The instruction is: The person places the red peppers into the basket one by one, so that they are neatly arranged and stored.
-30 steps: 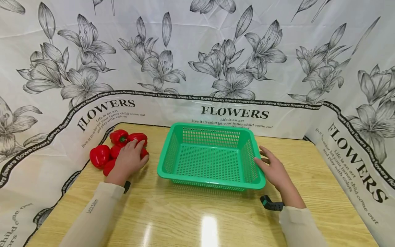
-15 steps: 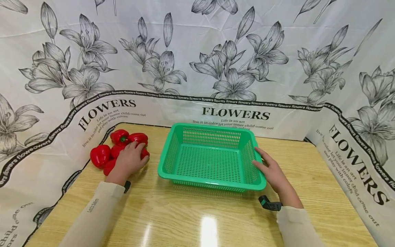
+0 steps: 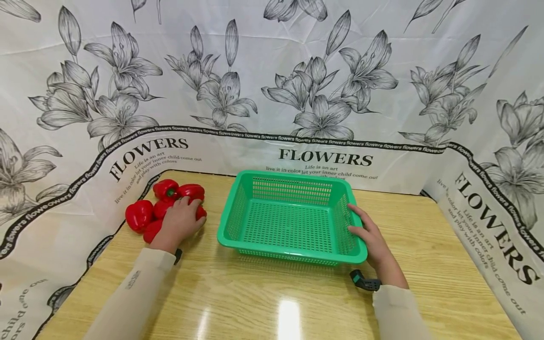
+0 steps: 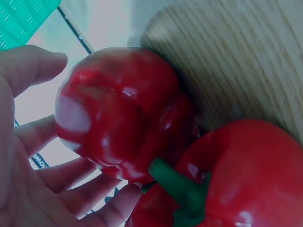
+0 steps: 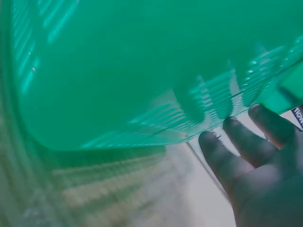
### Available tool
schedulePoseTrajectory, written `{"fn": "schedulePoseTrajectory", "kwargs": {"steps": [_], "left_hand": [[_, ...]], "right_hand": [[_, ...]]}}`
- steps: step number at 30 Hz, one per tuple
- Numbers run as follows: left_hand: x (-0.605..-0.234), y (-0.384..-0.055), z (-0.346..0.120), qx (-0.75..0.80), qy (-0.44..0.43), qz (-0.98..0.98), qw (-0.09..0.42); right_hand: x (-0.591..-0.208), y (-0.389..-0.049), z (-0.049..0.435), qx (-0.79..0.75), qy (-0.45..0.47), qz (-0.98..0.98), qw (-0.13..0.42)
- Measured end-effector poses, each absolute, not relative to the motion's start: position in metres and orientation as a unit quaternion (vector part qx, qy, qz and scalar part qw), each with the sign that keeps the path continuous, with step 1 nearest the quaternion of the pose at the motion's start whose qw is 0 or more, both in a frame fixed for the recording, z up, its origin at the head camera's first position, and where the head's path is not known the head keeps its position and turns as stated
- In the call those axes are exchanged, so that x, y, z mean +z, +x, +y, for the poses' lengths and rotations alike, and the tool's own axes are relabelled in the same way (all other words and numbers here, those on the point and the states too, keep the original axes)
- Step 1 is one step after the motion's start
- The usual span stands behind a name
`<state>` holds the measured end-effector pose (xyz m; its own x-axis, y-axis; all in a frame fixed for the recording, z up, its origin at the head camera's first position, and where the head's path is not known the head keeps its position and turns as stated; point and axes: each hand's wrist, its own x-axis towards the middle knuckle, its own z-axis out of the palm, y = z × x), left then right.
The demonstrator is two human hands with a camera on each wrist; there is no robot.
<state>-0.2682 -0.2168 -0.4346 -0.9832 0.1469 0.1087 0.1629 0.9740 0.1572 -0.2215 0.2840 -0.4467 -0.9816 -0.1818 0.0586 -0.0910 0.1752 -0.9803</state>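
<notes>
A green perforated plastic basket (image 3: 293, 253) stands on the wooden table with nothing inside. My right hand (image 3: 376, 243) grips its right rim, the thumb and a finger lying over the edge. In the right wrist view, other fingers (image 5: 227, 156) lie against the basket's outer wall. My left hand (image 3: 180, 222) is over a group of red bell peppers at the left. The left wrist view shows one bell pepper (image 4: 123, 109) in front of the palm, fingers reaching behind it and the thumb apart from it. A second bell pepper (image 4: 260, 175) with a green stem lies close by.
More bell peppers (image 3: 139, 216) sit to the left of and beyond the left hand. A white cloth (image 3: 238, 108) with printed flowers surrounds the back and sides of the wooden table (image 3: 238, 302). A black wrist-camera mount (image 3: 364, 282) hangs beside the right wrist.
My right hand has moved left, from beside the basket onto its right rim, and grips it now. The left hand has stayed over the bell peppers with little movement.
</notes>
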Motion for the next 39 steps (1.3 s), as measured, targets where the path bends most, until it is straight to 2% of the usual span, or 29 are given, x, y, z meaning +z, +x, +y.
{"fn": "schedulePoseTrajectory", "kwargs": {"steps": [19,25,39], "left_hand": [[-0.429,-0.267,-0.218,-0.086,-0.088,-0.992,0.040],[-0.425,-0.265,-0.217,-0.114,-0.093,-0.989,0.029],[-0.418,-0.269,-0.216,-0.164,-0.044,-0.985,-0.018]], "right_hand": [[-0.447,-0.222,0.283,-0.629,-0.087,0.772,0.032],[-0.448,-0.223,0.285,-0.630,-0.084,0.771,0.037],[-0.449,-0.223,0.286,-0.630,-0.082,0.771,0.036]]}}
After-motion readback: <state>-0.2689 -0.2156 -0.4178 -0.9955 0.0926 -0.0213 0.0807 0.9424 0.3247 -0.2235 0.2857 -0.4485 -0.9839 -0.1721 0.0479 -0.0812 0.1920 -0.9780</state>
